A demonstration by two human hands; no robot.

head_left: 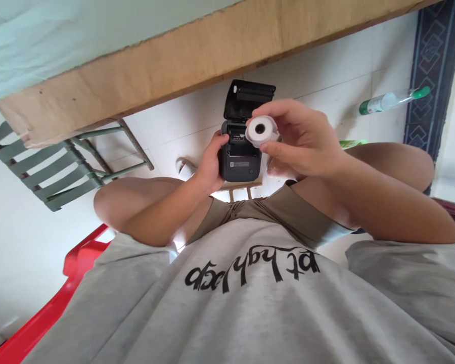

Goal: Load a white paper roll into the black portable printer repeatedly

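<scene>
Right hand (pixel 301 136) pinching the white hollow paper roll (pixel 266 138) beside the lid-up black plastic box-shaped device (pixel 242 172), left hand (pixel 211 161) clasping it; brown wooden edge (pixel 174 63) ahead, white tiled floor (pixel 326 91) opening below!

**Materials check: plastic, paper, wood, cloth**

Black device (pixel 239 172): hard plastic, mostly matt, smooth. Its flip-up lid (pixel 244 107) – black plastic too, a bit glossier. Paper roll (pixel 255 138): white, matt, smooth end face. Board (pixel 174 71): bare wood, visible grain, dull. Sheet (pixel 79 35) above it: pale green, creased, soft sheen; cloth or film, can't tell. Floor (pixel 167 131): smooth, slightly glossy tile. Bottle (pixel 396 100): clear plastic, shiny. Red chair (pixel 79 275) – smooth plastic, glossy. T-shirt (pixel 250 318): soft grey cloth, matt. Shorts (pixel 318 222): matt brown cloth.
</scene>
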